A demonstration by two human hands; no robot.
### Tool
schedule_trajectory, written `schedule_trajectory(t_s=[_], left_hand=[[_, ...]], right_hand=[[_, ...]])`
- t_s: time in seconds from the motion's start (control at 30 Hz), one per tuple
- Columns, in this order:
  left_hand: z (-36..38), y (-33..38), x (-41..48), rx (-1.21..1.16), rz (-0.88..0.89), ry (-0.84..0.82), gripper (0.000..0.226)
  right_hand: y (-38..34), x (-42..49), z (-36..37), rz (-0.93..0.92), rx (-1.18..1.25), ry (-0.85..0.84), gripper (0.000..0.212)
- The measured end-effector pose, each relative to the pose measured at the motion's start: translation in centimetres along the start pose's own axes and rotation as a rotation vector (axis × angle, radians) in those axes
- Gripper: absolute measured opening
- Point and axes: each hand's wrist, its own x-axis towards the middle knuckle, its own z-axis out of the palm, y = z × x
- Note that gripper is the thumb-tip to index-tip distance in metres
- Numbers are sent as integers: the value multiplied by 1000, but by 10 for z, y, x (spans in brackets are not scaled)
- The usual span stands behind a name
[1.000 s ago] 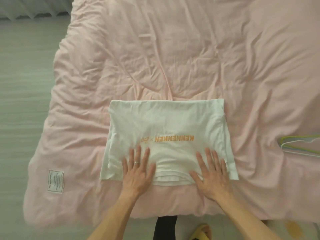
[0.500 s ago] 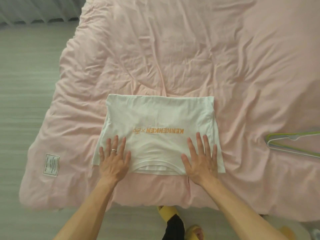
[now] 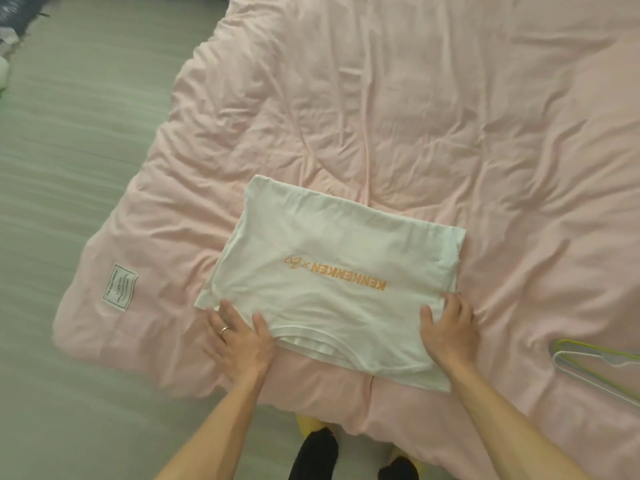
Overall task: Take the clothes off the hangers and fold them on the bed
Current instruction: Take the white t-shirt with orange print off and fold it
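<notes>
T-shirt (image 3: 329, 271), folded, lay mid-frame on duvet (image 3: 415, 133). Left hand (image 3: 239, 336) flat at lower-left corner; right hand (image 3: 450, 327) gripped right edge.

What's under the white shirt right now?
The shirt lies on the pink duvet. Its own folded layers show at the near edge. Anything else beneath it is covered and cannot be seen.
</notes>
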Motion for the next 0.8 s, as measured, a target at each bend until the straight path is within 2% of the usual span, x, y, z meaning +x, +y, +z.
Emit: schedule_trajectory(t_s=[0.17,0.3,0.43,0.6,0.7,0.8], left_hand=[[39,53,-95,-301,-289,-4,54],[65,108,-152,-575,-580,-128,51],[100,157,-212,-892,-826,-219,67],[120,172,-228,-1096,-879,-233,53],[114,168,-227,-1090,-863,-192,56],[110,169,-234,-986,-759,-151,52]], right_hand=[[-14,65,-35,169,348,-101,56],[-15,116,-46,286,534,-233,69],[-12,151,-53,201,672,-437,42],[-22,174,-61,212,713,-600,40],[-26,177,-64,211,678,-632,30],[-26,182,-61,213,635,-580,23]])
